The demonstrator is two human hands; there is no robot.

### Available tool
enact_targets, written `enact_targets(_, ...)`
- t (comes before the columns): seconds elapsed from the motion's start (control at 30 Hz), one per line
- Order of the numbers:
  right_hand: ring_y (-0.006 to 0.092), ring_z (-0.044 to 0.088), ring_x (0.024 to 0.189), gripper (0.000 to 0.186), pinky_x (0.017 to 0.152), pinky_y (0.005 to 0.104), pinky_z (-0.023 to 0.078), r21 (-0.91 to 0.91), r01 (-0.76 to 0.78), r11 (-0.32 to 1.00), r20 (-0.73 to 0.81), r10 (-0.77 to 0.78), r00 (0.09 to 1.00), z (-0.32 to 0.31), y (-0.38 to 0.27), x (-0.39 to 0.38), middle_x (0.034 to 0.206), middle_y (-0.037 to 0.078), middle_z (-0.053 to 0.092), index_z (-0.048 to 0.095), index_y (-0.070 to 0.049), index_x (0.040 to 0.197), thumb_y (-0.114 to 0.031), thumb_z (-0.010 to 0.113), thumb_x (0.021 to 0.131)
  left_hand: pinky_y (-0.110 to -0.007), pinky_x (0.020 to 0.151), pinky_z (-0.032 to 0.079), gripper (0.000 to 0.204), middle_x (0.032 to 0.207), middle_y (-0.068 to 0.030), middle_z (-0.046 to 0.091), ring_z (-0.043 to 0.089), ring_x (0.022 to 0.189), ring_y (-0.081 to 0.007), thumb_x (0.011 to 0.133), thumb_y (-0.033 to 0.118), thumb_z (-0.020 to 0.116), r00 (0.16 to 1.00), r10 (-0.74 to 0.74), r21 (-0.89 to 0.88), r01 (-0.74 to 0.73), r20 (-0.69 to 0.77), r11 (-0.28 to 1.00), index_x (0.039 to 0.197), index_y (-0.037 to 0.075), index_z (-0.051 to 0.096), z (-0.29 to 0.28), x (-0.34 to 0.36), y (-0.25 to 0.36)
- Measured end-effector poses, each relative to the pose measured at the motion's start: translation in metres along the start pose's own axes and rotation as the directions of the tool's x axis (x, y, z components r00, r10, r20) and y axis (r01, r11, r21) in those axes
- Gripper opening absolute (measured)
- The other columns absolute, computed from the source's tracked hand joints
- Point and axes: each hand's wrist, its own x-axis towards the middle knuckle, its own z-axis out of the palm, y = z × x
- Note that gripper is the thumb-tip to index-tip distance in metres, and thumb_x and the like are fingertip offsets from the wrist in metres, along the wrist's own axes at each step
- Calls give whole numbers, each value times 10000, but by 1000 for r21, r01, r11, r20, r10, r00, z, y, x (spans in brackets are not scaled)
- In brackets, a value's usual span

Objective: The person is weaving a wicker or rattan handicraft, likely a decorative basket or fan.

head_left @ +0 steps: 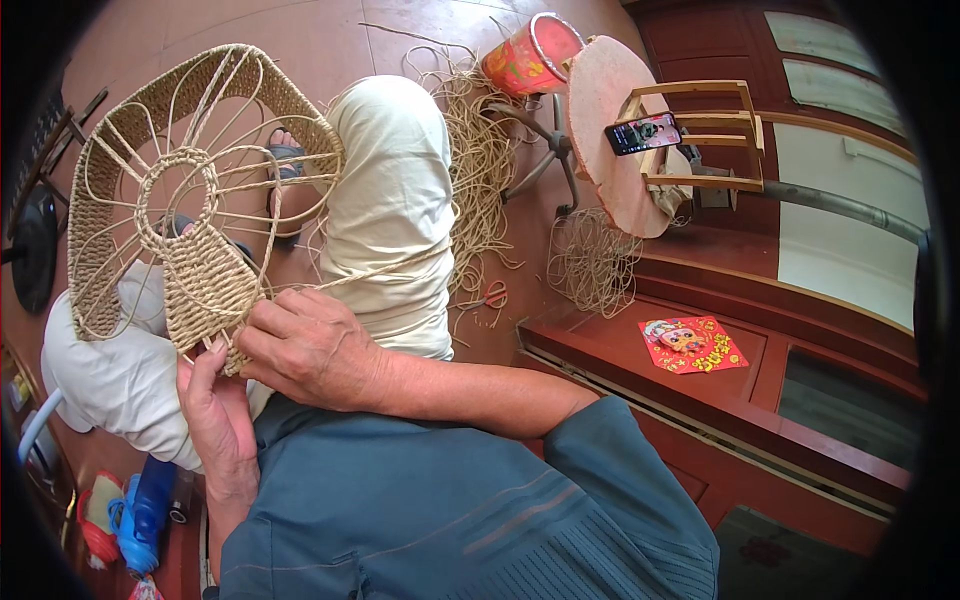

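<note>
A woven straw basket (pixel 205 285) rests across my lap at the left, its band-like side wall standing around an open ring and radiating cords. The wedge nearest me is filled with tight weaving. My left hand (pixel 218 405) is closed on the lower edge of that wedge, thumb against the weave. Just to its right, my right hand (pixel 305 345) is closed at the same edge, its fingertips bent in and partly hiding the weave. A long straw cord (pixel 395 268) runs from near my right hand across my right knee. What exactly the right fingertips pinch is hidden.
Loose straw cord (pixel 480 170) lies heaped on the floor beyond my knee, with red-handled scissors (pixel 495 294) nearby. A round-topped stool (pixel 605 90) holds a phone (pixel 630 136) leaning on a wooden frame (pixel 745 122). Behind stands a red bucket (pixel 520 62). Blue bottles (pixel 150 505) stand lower left.
</note>
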Motion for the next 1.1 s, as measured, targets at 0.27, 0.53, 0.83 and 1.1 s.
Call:
enact_targets(0.27,228,587,811,275,728,388,472,31,-3,1000,-18,3,1000,-3,-1,3,905,43,541,631,-120,953,-297,811,846,-399,1165,427,572,1399,-102,628,599,1288,-221,959,48,640,995,-63,-89,69,73,994,1513,14,499,-9,3,7)
enact_targets(0.53,237,597,814,292,732,397,477,56,-12,998,-7,12,1000,0,1,1,911,48,540,627,-116,968,-297,821,846,-376,1153,432,556,1381,-82,653,611,1278,-192,970,65,698,992,-25,18,23,121,1000,1495,14,524,-5,9,5)
enact_targets(0.83,250,616,838,302,749,406,492,77,-33,997,24,31,999,2,2,-1,931,55,551,634,-116,985,-296,830,842,-348,1066,484,527,1309,-49,683,652,1169,-171,973,63,712,997,-21,222,4,75,975,1467,13,536,-3,6,24)
enact_targets(1.1,244,618,823,296,741,409,491,79,-29,996,22,28,999,1,1,0,918,51,543,624,-119,949,-302,825,834,-381,1085,492,451,1278,-60,693,667,1137,-190,972,49,699,973,-189,-288,220,132,932,1403,-12,582,-32,21,7)
